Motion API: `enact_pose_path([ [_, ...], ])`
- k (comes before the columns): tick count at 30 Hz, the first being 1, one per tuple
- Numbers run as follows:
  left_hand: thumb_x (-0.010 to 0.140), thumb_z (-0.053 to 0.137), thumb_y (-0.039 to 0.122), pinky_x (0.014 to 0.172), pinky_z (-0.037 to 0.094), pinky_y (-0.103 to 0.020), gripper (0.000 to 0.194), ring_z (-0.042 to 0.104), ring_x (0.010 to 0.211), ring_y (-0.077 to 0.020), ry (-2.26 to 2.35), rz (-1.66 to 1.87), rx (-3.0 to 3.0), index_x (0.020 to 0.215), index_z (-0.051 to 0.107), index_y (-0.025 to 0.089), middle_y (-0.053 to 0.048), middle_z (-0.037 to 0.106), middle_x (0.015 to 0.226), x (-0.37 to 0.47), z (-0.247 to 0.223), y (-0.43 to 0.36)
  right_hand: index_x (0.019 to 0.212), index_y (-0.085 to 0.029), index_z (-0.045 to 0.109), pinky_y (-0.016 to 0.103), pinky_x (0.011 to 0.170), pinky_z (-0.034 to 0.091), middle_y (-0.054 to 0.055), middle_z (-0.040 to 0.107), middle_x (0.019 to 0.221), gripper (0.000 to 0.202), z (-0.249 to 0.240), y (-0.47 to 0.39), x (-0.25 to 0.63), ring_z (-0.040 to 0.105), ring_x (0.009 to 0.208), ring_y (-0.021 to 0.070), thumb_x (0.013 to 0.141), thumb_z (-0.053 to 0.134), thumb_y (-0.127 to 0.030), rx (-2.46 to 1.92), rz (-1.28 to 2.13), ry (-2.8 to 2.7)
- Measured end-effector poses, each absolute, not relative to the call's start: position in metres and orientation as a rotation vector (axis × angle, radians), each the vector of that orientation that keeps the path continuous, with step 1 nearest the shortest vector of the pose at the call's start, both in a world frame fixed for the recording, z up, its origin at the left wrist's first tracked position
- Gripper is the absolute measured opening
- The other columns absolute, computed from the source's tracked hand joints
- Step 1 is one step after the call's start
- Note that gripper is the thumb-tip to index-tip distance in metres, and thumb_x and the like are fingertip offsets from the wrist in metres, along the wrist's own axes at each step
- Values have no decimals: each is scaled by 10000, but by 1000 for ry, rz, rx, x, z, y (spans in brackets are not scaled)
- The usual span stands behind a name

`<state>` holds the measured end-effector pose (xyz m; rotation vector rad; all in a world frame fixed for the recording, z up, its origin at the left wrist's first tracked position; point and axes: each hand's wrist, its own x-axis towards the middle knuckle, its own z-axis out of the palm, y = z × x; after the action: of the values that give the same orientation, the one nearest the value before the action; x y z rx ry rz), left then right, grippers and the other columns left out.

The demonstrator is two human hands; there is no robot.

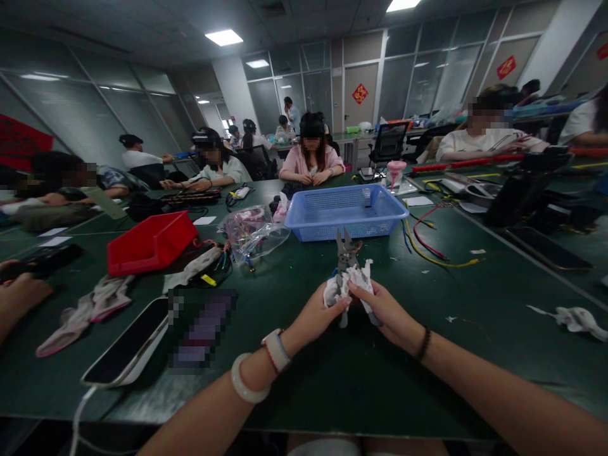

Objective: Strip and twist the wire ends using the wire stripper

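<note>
A pair of wire-stripper pliers (346,251) points away from me over the green table, its grey jaws parted. Crumpled white tissue (336,290) is bunched around the pliers below the jaws. My left hand (322,311) is closed on the tissue at the left side of the tool. From the right, my right hand (382,310) grips the pliers by the handle, its thumb pressing on the tissue. The fingers behind the tool are mostly hidden. Just beyond the jaws stands a blue plastic basket (351,227).
Left of my hands lie a red bin (151,244), a clear bag of wires (249,231), a power strip (202,266), gloves (88,315) and a white-cased device (128,345). Loose cables (427,244) lie to the right. A co-worker's hand (21,294) is at the left edge.
</note>
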<state>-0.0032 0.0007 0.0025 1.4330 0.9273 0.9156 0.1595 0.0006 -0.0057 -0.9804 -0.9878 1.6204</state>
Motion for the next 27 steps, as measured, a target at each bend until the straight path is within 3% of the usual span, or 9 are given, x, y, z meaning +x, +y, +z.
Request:
enact_pose_path([
  [5,841,642,357,1076,340,-413,537,521,1225,-254,933,927,1467,1299,479,128,-170,541,1340,-4,-5,2,934,-223,656,290,831,510,40,692,955,309,-6,2,159,641,840,156,693,754,-389,-973,1636,-954],
  [14,907,534,386,1115,278,-397,498,456,1286,-255,879,952,1541,1343,465,156,-130,514,1374,-5,-1,-1,876,-196,617,236,664,490,-14,640,812,390,-10,2,159,580,693,100,568,837,-287,-971,1585,-959],
  [19,923,507,379,1094,296,-380,455,469,1245,-245,860,917,1626,1330,488,176,-108,528,1338,-7,-1,-2,937,-189,578,205,502,417,-25,610,773,455,-5,-2,157,489,562,64,588,829,-338,-963,1669,-985],
  [23,953,434,387,1067,319,-374,413,487,1167,-232,896,901,1740,1298,520,176,-101,539,1262,-5,-2,-4,829,-182,544,200,451,380,-91,482,553,394,-5,-3,157,373,447,41,616,812,-376,-942,1760,-999],
  [27,969,398,375,1005,372,-366,387,500,1052,-214,972,917,1852,1283,521,186,-84,543,1144,-3,0,-5,798,-174,543,203,441,383,-93,464,510,373,-5,-3,157,387,428,44,635,799,-390,-955,1732,-1031],
])
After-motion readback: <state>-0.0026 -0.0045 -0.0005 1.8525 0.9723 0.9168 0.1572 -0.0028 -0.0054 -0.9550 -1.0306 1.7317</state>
